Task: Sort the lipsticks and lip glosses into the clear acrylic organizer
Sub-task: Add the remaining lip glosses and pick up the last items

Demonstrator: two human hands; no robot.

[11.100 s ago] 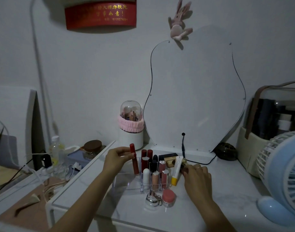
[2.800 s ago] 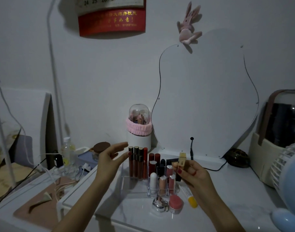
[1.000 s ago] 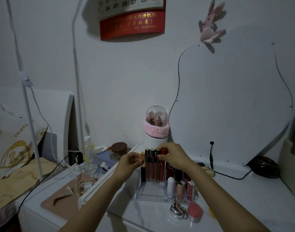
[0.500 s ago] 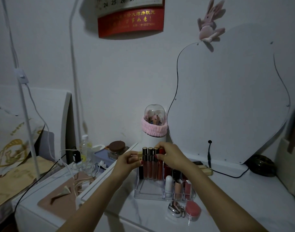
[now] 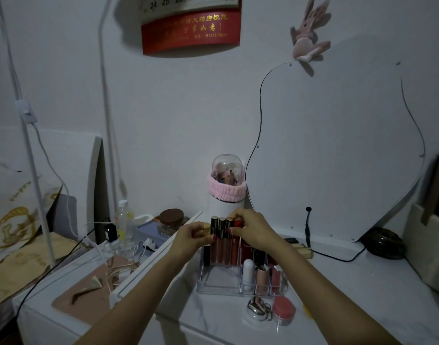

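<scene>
Pinching gold lipstick (image 5: 207,227), left hand (image 5: 192,236).

We're at a bedroom dressing table in a home. Evidence: wavy mirror (image 5: 338,150) leaning at the vanity top's (image 5: 362,295) back edge, plush rabbit (image 5: 308,38) above it, wall calendar (image 5: 191,23), domed brush holder (image 5: 226,185), clear acrylic organizer (image 5: 218,282) of lip products, patterned bedding (image 5: 17,215) past the left edge.

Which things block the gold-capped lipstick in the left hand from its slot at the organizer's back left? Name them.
Nothing visible does. The left hand pinches the gold-capped lipstick just left of the standing lip glosses, above the organizer. The right hand rests on the glosses, beside that path.
</scene>
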